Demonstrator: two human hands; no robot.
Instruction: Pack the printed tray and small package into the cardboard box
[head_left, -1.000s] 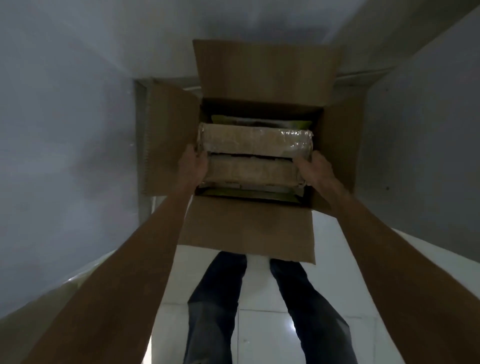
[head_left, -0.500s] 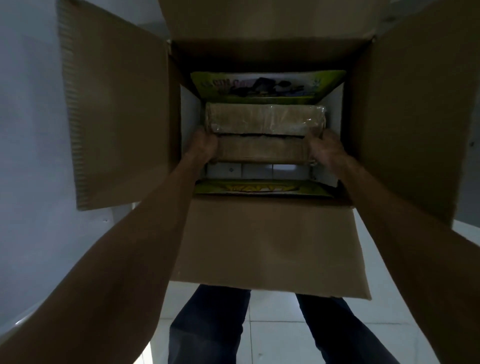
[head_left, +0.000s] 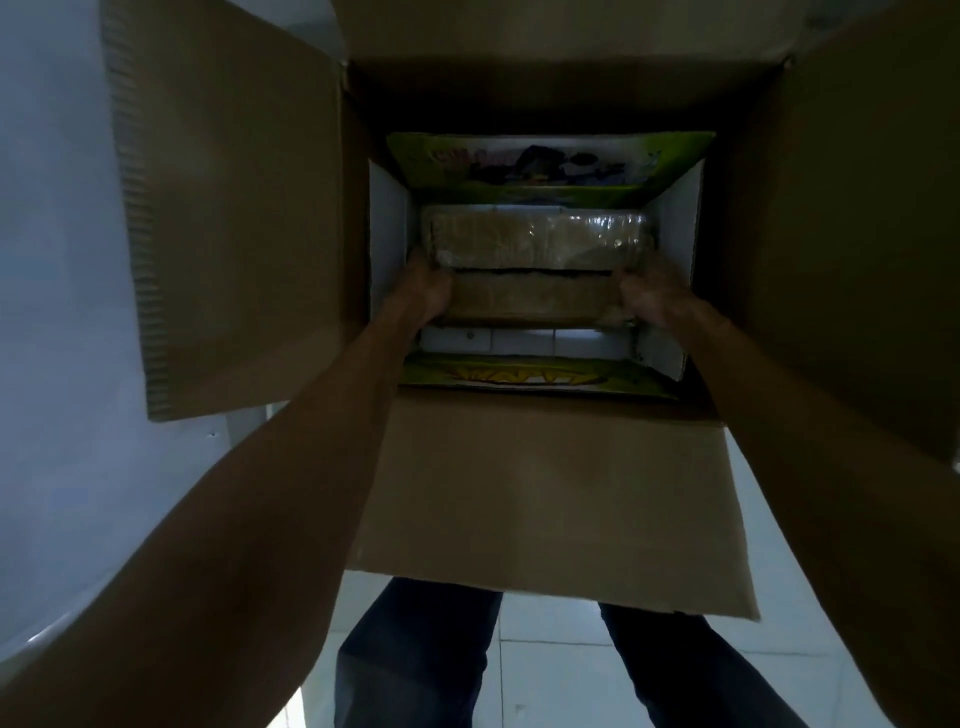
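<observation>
The cardboard box (head_left: 545, 499) stands open below me, all flaps spread outward. Inside it sits the printed tray (head_left: 540, 376), green and yellow on its outer walls and white inside. Within the tray I hold a small package (head_left: 535, 241), a brown block wrapped in clear film, with a dark seam across its middle. My left hand (head_left: 428, 288) grips its left end and my right hand (head_left: 652, 293) grips its right end. The package hangs low inside the tray, near the far wall; whether it touches the bottom is hidden.
A pale wall runs along the left. White floor tiles (head_left: 545, 670) and my legs in dark jeans (head_left: 415, 660) show under the near flap. The box's side flaps (head_left: 234, 208) stick out wide on both sides.
The view has closed in on the box as I lean over it. Both hands have lowered the package deeper into the tray, toward its far wall.
</observation>
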